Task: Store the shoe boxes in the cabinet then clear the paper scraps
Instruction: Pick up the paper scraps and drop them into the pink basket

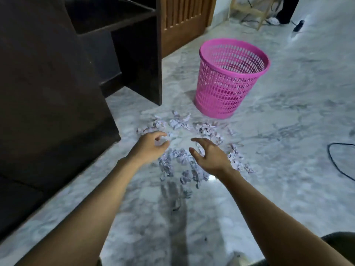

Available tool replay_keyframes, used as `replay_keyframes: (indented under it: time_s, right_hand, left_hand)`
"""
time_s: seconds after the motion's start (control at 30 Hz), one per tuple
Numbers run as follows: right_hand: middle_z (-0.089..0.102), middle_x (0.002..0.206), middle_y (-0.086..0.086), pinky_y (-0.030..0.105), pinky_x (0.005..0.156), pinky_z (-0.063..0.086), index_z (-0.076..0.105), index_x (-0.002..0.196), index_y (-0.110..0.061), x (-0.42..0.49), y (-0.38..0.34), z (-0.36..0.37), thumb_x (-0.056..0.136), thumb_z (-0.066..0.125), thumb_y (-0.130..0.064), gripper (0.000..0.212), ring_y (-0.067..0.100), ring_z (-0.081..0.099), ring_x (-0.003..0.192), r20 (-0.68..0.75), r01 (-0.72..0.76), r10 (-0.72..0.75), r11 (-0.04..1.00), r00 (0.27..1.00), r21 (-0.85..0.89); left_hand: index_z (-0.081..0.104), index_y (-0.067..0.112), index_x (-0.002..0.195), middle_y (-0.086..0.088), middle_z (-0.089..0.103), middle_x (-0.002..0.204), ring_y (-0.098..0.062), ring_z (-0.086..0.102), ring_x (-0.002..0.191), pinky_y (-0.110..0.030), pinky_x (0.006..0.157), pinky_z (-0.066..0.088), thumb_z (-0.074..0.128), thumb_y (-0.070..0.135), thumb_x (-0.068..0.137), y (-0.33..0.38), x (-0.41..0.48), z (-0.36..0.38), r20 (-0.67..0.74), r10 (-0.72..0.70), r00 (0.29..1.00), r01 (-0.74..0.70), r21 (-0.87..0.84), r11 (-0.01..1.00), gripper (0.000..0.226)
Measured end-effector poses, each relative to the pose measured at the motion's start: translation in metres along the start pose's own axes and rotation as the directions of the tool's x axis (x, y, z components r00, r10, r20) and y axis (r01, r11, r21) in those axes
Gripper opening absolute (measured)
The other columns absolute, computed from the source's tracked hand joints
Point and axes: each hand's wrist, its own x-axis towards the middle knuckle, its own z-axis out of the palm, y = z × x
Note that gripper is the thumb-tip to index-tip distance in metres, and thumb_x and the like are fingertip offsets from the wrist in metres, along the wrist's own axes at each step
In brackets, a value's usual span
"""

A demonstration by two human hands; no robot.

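Observation:
Several crumpled white paper scraps (180, 121) lie scattered on the marble floor in the middle of the view. My left hand (151, 144) hovers over the left side of the pile, fingers loosely curved and holding nothing. My right hand (209, 154) reaches over the right side, fingers spread and empty. A pink mesh waste basket (230, 77) stands upright just beyond the scraps. The dark wooden cabinet (48, 93) fills the left, its door swung open toward me. No shoe boxes are in view.
A black cable (334, 162) loops on the floor at the right edge. A wooden slatted door (184, 18) stands behind the cabinet. Far back are a wooden stool frame (249, 10) and more cables. Bare marble floor lies around the basket.

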Motion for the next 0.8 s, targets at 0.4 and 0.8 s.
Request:
replay_keyframes:
  time_s: [0.4, 0.8]
  right_hand:
    - [0.059, 0.131, 0.006, 0.036, 0.087, 0.049, 0.060, 0.132, -0.016, 0.019, 0.102, 0.109, 0.094, 0.060, -0.037, 0.043, 0.027, 0.060, 0.115, -0.018, -0.085, 0.086, 0.994, 0.996, 0.065]
    - [0.052, 0.140, 0.011, 0.043, 0.102, 0.045, 0.055, 0.137, -0.019, -0.030, 0.144, 0.163, 0.095, 0.056, -0.038, 0.047, 0.029, 0.049, 0.125, -0.217, -0.275, 0.284, 0.959, 0.934, 0.073]
  left_hand:
    - [0.060, 0.021, 0.129, -0.004, 0.061, 0.128, -0.023, 0.060, 0.113, -0.035, 0.092, 0.051, 0.061, 0.041, 0.090, -0.062, 0.048, 0.133, 0.025, -0.091, 0.996, 0.089, 0.074, 0.993, 0.044]
    - [0.041, 0.029, 0.146, -0.008, 0.033, 0.155, -0.026, 0.037, 0.139, -0.042, 0.111, 0.035, 0.055, 0.067, 0.082, -0.159, -0.049, 0.237, 0.035, 0.346, 0.938, -0.332, 0.386, 0.861, 0.076]
